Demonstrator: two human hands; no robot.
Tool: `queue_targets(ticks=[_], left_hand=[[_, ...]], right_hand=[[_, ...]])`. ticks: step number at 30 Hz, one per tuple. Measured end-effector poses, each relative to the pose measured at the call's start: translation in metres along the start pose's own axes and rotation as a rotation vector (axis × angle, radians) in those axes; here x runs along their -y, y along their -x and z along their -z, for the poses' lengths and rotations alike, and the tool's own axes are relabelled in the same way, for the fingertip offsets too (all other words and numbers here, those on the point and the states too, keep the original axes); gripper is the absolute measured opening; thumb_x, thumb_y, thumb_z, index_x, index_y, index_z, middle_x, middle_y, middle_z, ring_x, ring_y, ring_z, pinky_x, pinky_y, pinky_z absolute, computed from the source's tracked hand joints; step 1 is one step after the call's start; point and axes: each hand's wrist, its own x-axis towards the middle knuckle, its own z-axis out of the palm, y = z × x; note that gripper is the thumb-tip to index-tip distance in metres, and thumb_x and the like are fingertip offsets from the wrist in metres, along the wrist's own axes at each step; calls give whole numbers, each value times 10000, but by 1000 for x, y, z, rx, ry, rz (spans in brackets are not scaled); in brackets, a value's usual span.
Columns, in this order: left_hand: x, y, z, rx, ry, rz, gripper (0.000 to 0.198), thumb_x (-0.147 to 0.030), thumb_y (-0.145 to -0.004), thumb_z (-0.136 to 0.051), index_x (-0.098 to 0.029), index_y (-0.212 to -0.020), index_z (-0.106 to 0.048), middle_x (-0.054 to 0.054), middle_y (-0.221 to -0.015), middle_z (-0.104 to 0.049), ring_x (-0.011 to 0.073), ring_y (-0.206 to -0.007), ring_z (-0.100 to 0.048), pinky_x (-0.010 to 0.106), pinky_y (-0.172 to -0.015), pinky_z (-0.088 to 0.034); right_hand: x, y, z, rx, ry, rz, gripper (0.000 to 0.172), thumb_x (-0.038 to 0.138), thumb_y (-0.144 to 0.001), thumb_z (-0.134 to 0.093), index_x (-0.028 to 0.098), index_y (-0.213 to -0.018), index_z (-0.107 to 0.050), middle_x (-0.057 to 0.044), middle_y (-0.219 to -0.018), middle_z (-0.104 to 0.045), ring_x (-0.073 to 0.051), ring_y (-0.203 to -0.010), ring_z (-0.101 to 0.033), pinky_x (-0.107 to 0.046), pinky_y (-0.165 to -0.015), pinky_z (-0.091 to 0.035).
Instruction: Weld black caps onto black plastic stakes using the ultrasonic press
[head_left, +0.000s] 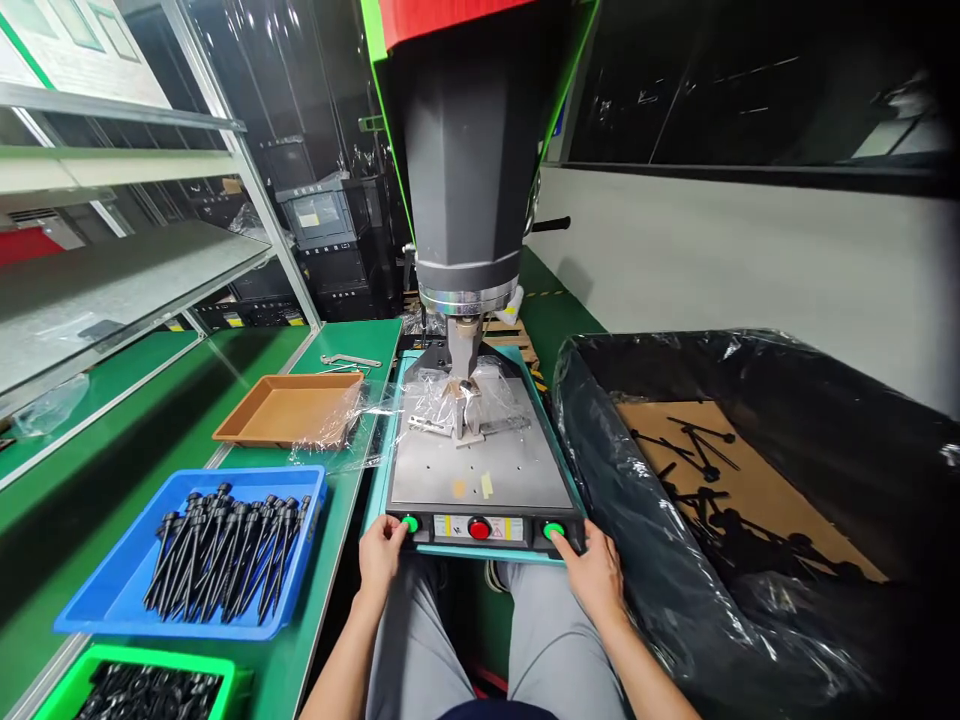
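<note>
My left hand (381, 553) is at the left end of a press machine's front control panel (435, 526), its fingers curled at the corner. Its thumb touches the left green button (409, 523). At the panel's right end, my right hand (594, 572) wraps the corner with its thumb on the other green button (553, 530). A red button (478, 528) sits between them. Beyond the panel, the machine's tool head (465, 345) is down at a small metal fixture (469, 420) on the steel plate (435, 480), partly covered by clear plastic film (427, 395).
On the green bench at left stand a blue tray (112, 590) of black stake-like parts (225, 550), a brown tray (262, 410), a green bin (236, 680) of small black pieces and a wrench (352, 360). At right, a plastic-lined box (600, 430) holds more black parts.
</note>
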Motion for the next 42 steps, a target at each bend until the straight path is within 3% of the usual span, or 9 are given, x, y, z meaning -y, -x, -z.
queue_targets(ticks=[10,16,20,23,26,29,32,37,42], left_hand=[[7,-8,-3,12,-17,67,358,-540,-735,-647,-201,-641,-579,-19,-593,-549,156,-581,-493,252,-590,-338],[14,-11,6,157,185,31,420,-584,-687,-685,-169,-718,-628,-31,-598,-510,131,-572,-459,240,-593,-361],[9,-7,7,104,208,38,469,-619,-657,-695,-158,-736,-662,-8,-616,-560,145,-586,-503,254,-601,-395],[-7,0,7,33,219,15,447,-601,-695,-674,-157,-747,-684,16,-647,-604,163,-615,-536,269,-615,-422],[-31,3,3,39,307,-34,405,-561,-740,-656,-159,-767,-689,24,-670,-623,165,-633,-553,272,-630,-441],[-59,-2,-8,123,456,-60,378,-531,-746,-672,-153,-754,-665,11,-631,-597,149,-603,-537,263,-607,-439],[-90,-12,-22,225,632,1,369,-507,-722,-717,-146,-776,-659,9,-643,-604,136,-607,-553,251,-607,-453],[-138,-37,-38,439,983,255,444,-492,-731,-748,-132,-980,-678,120,-978,-693,163,-797,-662,245,-675,-513],[-170,-66,-41,473,1254,450,395,-495,-863,-610,-141,-1037,-635,136,-1087,-682,156,-821,-690,240,-680,-556]], right_hand=[[2,-3,-3,-12,4,-34,840,747,-688,-494,89,-1209,-530,-231,-1159,-560,-404,-1104,-522,-508,-962,-415],[-9,-1,-2,59,-110,-46,814,727,-689,-525,133,-1245,-518,-200,-1206,-536,-376,-1124,-532,-485,-928,-460],[-10,2,-2,39,-156,-48,758,694,-686,-559,175,-1239,-538,-165,-1193,-547,-363,-1132,-538,-478,-920,-470],[-8,3,-2,24,-172,-69,752,682,-679,-571,176,-1235,-550,-161,-1188,-554,-360,-1132,-544,-476,-934,-464],[-6,2,-1,49,-181,-79,773,680,-678,-564,157,-1247,-545,-175,-1212,-547,-364,-1160,-529,-477,-952,-455],[-4,1,3,63,-205,-81,763,679,-678,-560,158,-1235,-553,-173,-1207,-557,-358,-1148,-540,-480,-956,-455],[4,-1,10,57,-239,-105,713,672,-679,-565,154,-1169,-590,-169,-1139,-600,-350,-1070,-588,-479,-911,-484],[52,-4,16,-74,-359,38,601,616,-769,-545,147,-1140,-608,-195,-1195,-596,-317,-1051,-610,-435,-853,-528],[120,-16,-12,274,-551,223,461,493,-842,-532,168,-1154,-628,-144,-1047,-706,-277,-963,-671,-431,-843,-549]])
